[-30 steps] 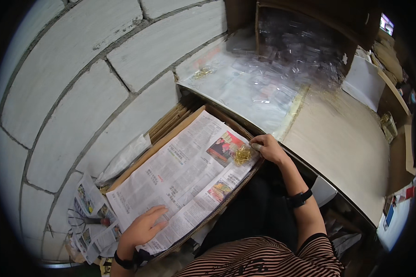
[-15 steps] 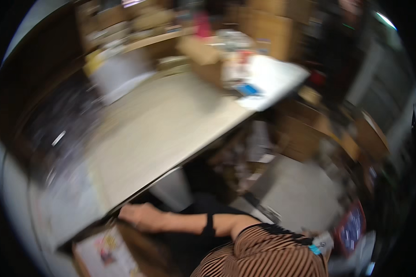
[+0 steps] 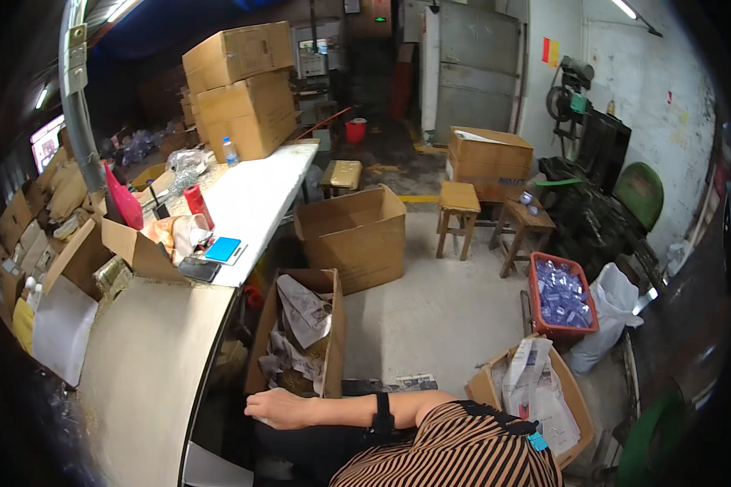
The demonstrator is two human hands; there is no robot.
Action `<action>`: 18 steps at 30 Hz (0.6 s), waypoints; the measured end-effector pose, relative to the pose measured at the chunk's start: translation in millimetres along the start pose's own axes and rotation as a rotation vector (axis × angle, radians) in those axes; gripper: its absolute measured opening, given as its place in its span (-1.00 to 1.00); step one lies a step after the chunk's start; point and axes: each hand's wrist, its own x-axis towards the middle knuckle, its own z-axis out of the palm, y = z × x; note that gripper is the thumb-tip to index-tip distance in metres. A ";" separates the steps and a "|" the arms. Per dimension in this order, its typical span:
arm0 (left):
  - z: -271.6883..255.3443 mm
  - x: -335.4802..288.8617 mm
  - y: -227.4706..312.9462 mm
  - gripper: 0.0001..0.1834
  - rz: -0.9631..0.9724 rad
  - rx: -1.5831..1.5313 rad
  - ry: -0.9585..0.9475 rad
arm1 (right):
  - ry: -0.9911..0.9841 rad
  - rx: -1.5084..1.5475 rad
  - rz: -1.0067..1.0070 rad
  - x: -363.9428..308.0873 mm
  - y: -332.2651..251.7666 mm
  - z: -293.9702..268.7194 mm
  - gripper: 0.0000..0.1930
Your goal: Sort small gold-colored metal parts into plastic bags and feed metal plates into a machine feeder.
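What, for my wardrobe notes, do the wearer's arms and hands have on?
The right hand is ungloved, with a black band around the forearm. A short sleeve, striped black and tan, covers the upper arm. The left hand is out of view.

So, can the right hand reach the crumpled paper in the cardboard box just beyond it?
Probably yes: the right hand appears near the open cardboard box, and no lid covers the crumpled paper; how deep it lies is hard to judge.
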 end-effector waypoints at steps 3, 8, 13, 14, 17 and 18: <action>-2.3 6.8 35.2 -0.58 0.054 0.033 0.059 | -0.001 -0.012 0.011 -3.0 20.9 -0.9 -0.81; -13.8 2.8 15.0 -0.60 -0.109 -0.022 0.221 | -0.006 -0.013 0.047 32.5 44.8 -18.1 -0.74; -70.0 7.7 -1.8 -0.61 -0.299 -0.106 0.436 | -0.180 -0.007 -0.249 170.3 76.2 21.8 -0.58; -87.2 15.3 -11.9 -0.62 -0.274 -0.076 0.519 | -0.239 0.002 -0.305 208.2 85.7 42.1 -0.54; -161.7 88.5 -69.1 -0.57 -0.180 -0.099 0.548 | -0.323 0.013 -0.194 303.8 140.7 90.4 -0.50; -182.6 117.1 -88.5 -0.55 -0.151 -0.066 0.574 | -0.346 0.007 -0.102 336.7 158.3 108.0 -0.50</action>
